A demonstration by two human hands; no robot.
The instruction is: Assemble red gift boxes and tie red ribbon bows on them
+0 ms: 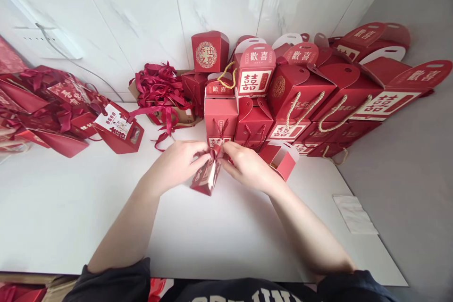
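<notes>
A small red gift box [205, 177] with tapered sides and a pale printed panel stands on the white table, in the middle of the view. A dark red ribbon [214, 151] is looped at its top. My left hand [179, 163] pinches the ribbon from the left side, thumb and forefinger closed. From the right, my right hand [244, 163] also has its fingers closed on the ribbon at the box top. The fingers partly hide the ribbon's ends. Just behind my right hand lies an open red box [283, 160] with its flap up.
Stacked red boxes [300, 89] with rope handles line the wall behind my hands. A cardboard box [180, 117] overflows with dark red ribbons [159, 85]. Finished-looking red boxes [120, 127] pile up at the left. White tissue [355, 214] lies on the table [219, 240] at right.
</notes>
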